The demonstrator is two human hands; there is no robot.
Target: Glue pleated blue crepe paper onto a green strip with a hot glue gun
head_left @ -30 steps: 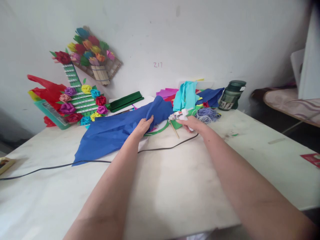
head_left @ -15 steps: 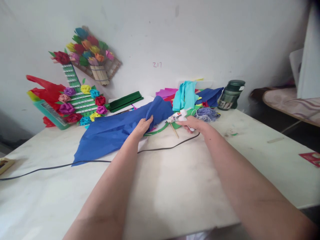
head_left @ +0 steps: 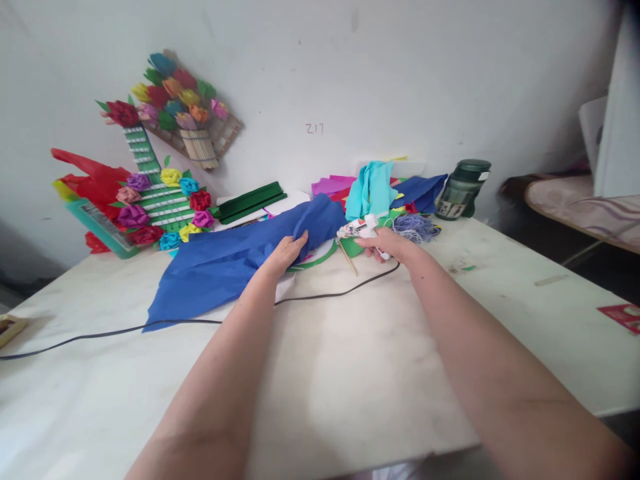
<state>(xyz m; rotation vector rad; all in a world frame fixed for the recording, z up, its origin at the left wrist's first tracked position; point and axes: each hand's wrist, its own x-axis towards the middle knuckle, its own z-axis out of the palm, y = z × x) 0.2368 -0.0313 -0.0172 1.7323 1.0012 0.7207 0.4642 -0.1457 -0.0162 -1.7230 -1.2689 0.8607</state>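
Observation:
My left hand pinches a fold of a large blue crepe paper sheet that lies spread over the far middle of the white table. My right hand grips a white glue gun, nozzle pointing left, its black cord trailing left across the table. A thin wooden stick and a green-rimmed paper circle lie between the hands, partly under the blue sheet.
Paper-flower crafts lean against the wall at far left, another flower piece above. Folded green paper, cyan paper, pink sheets, purple yarn and a dark green jar crowd the back. A red card lies at right.
The right hand with the glue gun has lifted very slightly and edged toward the back. The left hand keeps its hold on the blue paper.

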